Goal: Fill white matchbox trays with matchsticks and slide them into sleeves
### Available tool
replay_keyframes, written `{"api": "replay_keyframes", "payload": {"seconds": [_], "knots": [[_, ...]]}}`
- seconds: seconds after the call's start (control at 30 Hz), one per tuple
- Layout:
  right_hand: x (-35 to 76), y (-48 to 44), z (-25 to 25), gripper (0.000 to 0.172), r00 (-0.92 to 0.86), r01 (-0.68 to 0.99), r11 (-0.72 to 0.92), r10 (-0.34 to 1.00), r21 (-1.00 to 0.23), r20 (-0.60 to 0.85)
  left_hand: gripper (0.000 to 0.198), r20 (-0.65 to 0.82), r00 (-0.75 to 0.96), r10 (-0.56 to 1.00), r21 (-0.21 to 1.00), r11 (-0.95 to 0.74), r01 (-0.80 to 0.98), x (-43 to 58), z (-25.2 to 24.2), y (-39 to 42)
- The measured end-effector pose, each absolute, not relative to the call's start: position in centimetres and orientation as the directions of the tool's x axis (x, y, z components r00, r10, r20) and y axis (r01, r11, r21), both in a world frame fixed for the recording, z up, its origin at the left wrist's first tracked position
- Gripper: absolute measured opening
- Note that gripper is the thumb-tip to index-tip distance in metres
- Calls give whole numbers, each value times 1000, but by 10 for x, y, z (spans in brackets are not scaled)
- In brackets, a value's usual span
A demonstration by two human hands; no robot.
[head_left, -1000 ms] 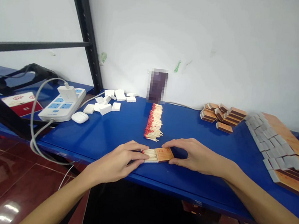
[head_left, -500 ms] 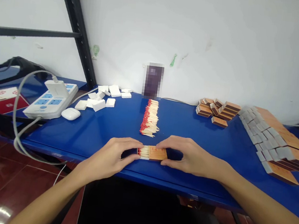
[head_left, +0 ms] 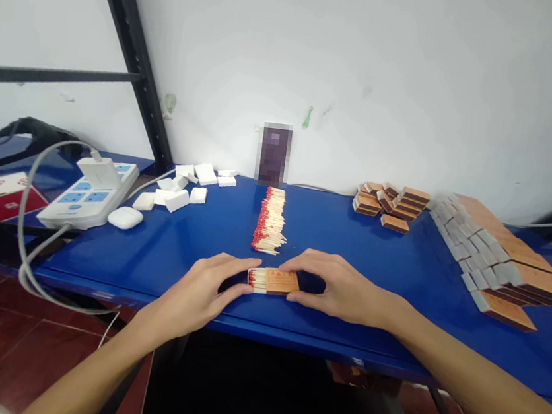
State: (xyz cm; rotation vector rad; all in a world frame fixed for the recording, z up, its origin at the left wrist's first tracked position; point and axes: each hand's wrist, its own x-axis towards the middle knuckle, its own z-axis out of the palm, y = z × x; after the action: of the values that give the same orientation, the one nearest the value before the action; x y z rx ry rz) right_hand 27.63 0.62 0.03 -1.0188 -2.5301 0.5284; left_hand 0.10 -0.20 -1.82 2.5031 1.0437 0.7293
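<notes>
Lower centre of the frame, I have the half-open matchbox (head_left: 273, 282), right hand (head_left: 339, 286) pinching its sleeve (head_left: 283, 284), left hand (head_left: 199, 293) gripping the match-filled tray (head_left: 259, 291), finger and thumb slightly parted.

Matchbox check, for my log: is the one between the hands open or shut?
Partly open: its white tray sticks out of the orange sleeve, showing red-tipped matches.
</notes>
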Motion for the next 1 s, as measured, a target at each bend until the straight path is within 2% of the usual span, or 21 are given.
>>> {"api": "replay_keyframes", "payload": {"seconds": [0.13, 0.3, 0.43, 0.57, 0.7, 0.8, 0.87, 0.93, 1.0], "knots": [[266, 9, -3, 38, -703, 531, 695, 681, -486, 205, 39, 300, 568, 766, 551, -625, 553, 2, -17, -1], [251, 7, -2, 32, -768, 422, 742, 598, -521, 230, 63, 270, 563, 781, 573, -600, 558, 3, -17, -1], [248, 1, 1, 29, -802, 376, 742, 561, -555, 205, 64, 271, 596, 756, 575, -624, 529, 2, -15, -2], [246, -5, 2, 30, -807, 314, 764, 527, -563, 266, 63, 288, 627, 724, 572, -655, 493, -1, -15, -1], [259, -20, 6, 34, -759, 368, 780, 567, -507, 321, 68, 259, 665, 701, 549, -673, 496, -6, -14, -3], [301, -41, 10, 34, -598, 589, 718, 696, -371, 397, 51, 241, 681, 692, 506, -688, 520, -7, -11, -6], [345, -59, 10, 33, -400, 768, 581, 763, -268, 507, 41, 215, 675, 706, 480, -678, 557, -5, -9, -7], [394, -79, 9, 29, -159, 902, 378, 742, -211, 651, 36, 190, 668, 719, 462, -666, 585, -5, -6, -4], [439, -97, 5, 31, 14, 968, 177, 675, -180, 737, 37, 180, 657, 732, 431, -659, 616, -10, -3, 6]]}}
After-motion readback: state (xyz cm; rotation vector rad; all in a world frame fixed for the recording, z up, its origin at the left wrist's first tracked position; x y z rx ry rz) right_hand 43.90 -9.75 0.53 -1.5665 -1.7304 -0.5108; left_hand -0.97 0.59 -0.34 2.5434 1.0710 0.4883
